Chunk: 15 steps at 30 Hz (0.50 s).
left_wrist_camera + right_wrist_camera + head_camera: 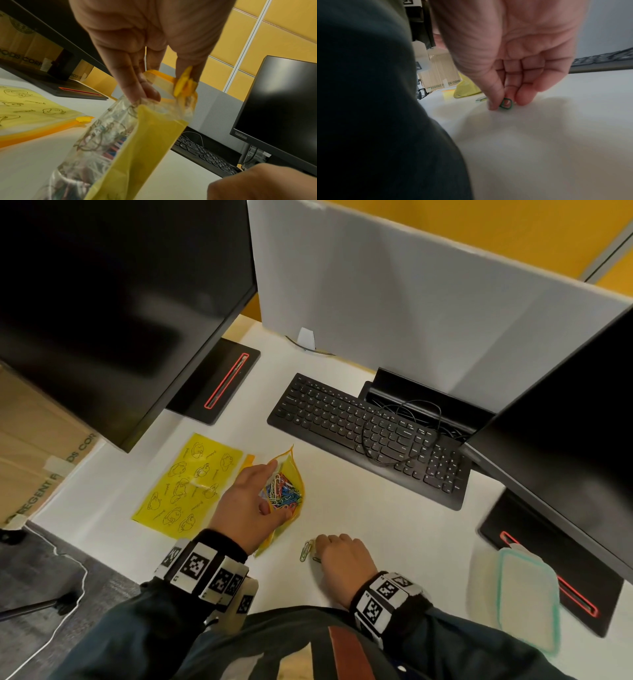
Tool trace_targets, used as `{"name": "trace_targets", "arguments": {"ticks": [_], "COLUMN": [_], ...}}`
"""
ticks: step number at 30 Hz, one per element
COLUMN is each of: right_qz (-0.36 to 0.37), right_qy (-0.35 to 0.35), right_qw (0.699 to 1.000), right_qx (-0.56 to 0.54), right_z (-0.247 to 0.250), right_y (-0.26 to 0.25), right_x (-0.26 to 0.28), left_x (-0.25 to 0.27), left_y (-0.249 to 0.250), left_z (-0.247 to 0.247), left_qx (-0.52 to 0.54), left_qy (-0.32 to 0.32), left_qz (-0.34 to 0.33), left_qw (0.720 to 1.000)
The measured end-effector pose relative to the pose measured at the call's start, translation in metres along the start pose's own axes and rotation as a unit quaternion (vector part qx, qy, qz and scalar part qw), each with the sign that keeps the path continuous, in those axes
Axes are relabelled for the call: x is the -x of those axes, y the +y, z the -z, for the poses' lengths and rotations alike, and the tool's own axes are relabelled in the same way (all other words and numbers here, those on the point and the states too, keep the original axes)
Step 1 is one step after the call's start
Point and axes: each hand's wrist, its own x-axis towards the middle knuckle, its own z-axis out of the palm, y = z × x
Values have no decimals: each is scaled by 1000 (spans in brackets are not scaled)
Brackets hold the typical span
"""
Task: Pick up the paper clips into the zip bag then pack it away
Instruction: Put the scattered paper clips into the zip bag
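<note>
My left hand [251, 501] holds a small yellow-and-clear zip bag [289, 474] by its open mouth; in the left wrist view the fingers [135, 83] pinch the bag's rim [159, 81] beside the yellow slider. Several coloured paper clips [282, 491] lie inside it. My right hand [337, 556] is down on the white desk near the front edge, and its thumb and fingers pinch a green paper clip [506, 103]. Two more clips [306, 549] lie on the desk just left of that hand, also visible as loose clips [481, 99] in the right wrist view.
A larger yellow printed zip bag [186, 484] lies flat to the left. A black keyboard [366, 433] with a loose cable sits behind, between two monitors with stands [219, 385]. A lidded plastic container [527, 594] stands at the right. A cardboard box [41, 446] is at far left.
</note>
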Motion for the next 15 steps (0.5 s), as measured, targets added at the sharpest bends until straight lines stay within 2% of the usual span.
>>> {"name": "trace_targets", "arguments": {"ticks": [11, 15], "right_qz": [-31, 32], "right_qy": [-16, -9], "right_qw": [999, 999], "right_qx": [8, 16], "right_z": [-6, -7], "right_y": [-4, -5], "right_x": [0, 1], "left_x": [1, 1], "left_y": [-1, 0], "left_z": [-1, 1], "left_qx": [1, 2], "left_qy": [3, 2], "left_qz": [-12, -8], "left_qw": [1000, 1000]}}
